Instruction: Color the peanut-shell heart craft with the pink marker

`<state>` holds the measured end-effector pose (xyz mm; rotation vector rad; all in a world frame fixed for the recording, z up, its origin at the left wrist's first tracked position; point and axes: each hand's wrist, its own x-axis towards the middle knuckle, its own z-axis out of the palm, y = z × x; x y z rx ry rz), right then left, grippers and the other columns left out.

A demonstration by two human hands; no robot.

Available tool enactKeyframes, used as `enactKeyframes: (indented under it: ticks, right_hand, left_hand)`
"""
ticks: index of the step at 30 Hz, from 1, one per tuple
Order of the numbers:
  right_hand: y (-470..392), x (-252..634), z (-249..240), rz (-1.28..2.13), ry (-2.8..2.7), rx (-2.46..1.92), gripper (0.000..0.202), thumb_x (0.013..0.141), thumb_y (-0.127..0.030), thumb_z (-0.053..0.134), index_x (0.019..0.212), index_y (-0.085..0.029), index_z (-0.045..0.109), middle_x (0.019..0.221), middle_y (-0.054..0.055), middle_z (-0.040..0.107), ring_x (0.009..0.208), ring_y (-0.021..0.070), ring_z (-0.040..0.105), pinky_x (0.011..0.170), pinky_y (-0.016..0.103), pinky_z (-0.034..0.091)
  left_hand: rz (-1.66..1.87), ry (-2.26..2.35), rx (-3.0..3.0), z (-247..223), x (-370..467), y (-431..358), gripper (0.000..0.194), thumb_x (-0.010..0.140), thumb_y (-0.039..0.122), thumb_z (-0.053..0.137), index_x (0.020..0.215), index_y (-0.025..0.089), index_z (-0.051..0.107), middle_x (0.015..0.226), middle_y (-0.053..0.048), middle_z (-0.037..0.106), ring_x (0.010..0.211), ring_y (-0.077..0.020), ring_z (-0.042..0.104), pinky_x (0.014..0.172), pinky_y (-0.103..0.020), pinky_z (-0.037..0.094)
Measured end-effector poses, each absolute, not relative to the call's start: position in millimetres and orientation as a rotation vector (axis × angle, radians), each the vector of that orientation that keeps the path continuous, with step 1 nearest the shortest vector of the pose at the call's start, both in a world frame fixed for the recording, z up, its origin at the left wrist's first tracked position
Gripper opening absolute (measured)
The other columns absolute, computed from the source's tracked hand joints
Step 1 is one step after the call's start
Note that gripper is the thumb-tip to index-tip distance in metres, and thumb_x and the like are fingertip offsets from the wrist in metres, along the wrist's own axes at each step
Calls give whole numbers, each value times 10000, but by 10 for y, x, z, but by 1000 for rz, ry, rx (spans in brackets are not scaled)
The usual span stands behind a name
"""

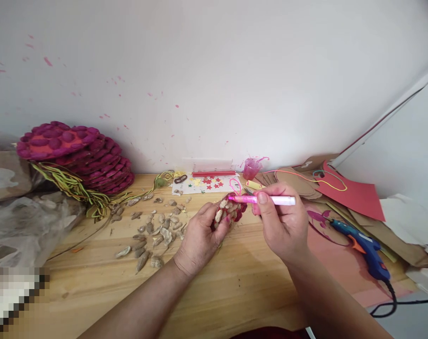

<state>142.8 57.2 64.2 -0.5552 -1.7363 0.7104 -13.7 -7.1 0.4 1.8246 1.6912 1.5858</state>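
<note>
My left hand (pixel 203 235) grips a small craft piece covered with peanut shells (pixel 219 215), between thumb and fingers. Some of its shells are pale and others, along the top and right, are painted magenta. My right hand (pixel 283 221) pinches a white-handled paintbrush (pixel 283 200), stained pink along its front half. The brush's tip touches or nearly touches the top edge of the piece. A small dark pointed thing shows beside my right fingertips; its kind is unclear. Loose peanut shells (pixel 166 235) lie scattered left of my left hand.
Magenta shell-covered discs (pixel 104 155) stand stacked at left with yarn (pixel 72 186), beside a plastic bag (pixel 19 230). A paint cup (pixel 252 168) and a sheet with star stickers (pixel 189 188) are at the back. A blue glue gun (pixel 367 252), cardboard (pixel 293 181) and red paper (pixel 358 193) lie right.
</note>
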Motion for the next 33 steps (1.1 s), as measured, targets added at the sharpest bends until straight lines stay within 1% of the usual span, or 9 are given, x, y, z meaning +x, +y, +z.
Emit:
enactKeyframes:
  ticks: [3, 7, 12, 14, 17, 29, 33]
  right_hand:
    - [561, 1423, 648, 725, -1730, -515, 107, 1017, -298, 574, 937, -228, 591, 670, -28, 582, 559, 122, 516, 523, 272, 407]
    - [561, 1424, 632, 686, -1756, -518, 79, 1010, -266, 587, 938, -233, 593, 705, -20, 600, 603, 131, 561, 583, 296, 456]
    - [572, 1448, 589, 613, -1795, -503, 12, 991, -232, 609, 997, -243, 608, 812, 14, 656, 682, 155, 610, 629, 326, 486]
    - [563, 1453, 590, 630, -1810, -472, 35, 995, -217, 601, 1016, -243, 612, 817, 13, 659, 680, 149, 610, 624, 317, 488]
    - [543, 1456, 607, 644, -1836, -435, 48, 998, -204, 592, 1013, -237, 623, 804, 12, 653, 689, 143, 612, 617, 302, 484]
    - [579, 1463, 586, 668, -1780, -448, 27, 999, -187, 599, 983, -206, 611, 794, -2, 618, 678, 120, 579, 640, 295, 466]
    - [571, 1452, 600, 713, -1779, -439, 42, 1012, -209, 585, 975, -204, 602, 750, -13, 600, 645, 115, 560, 608, 283, 454]
  left_hand:
    - [1594, 1683, 1830, -9, -139, -69, 87, 941, 181, 602, 972, 212, 676, 735, 18, 541, 639, -131, 492, 603, -224, 388]
    - [1599, 1671, 1832, -17, -140, -71, 89, 939, 163, 605, 972, 211, 672, 747, 20, 548, 641, -125, 489, 600, -220, 377]
    - [1594, 1675, 1828, -13, -144, -67, 84, 924, 141, 612, 878, 206, 639, 752, 22, 555, 645, -119, 490, 603, -216, 371]
    - [1603, 1668, 1829, -11, -142, -63, 89, 922, 140, 617, 861, 205, 629, 747, 24, 550, 651, -120, 490, 610, -216, 373]
    - [1597, 1660, 1837, -9, -134, -67, 68, 923, 144, 627, 898, 206, 641, 745, 28, 543, 652, -119, 484, 616, -215, 373]
    - [1618, 1656, 1858, 0, -133, -70, 94, 913, 113, 615, 901, 202, 640, 724, 38, 511, 632, -114, 474, 600, -209, 374]
    - [1625, 1656, 1824, 12, -132, -64, 94, 925, 150, 610, 845, 200, 611, 715, 34, 509, 638, -118, 477, 604, -212, 380]
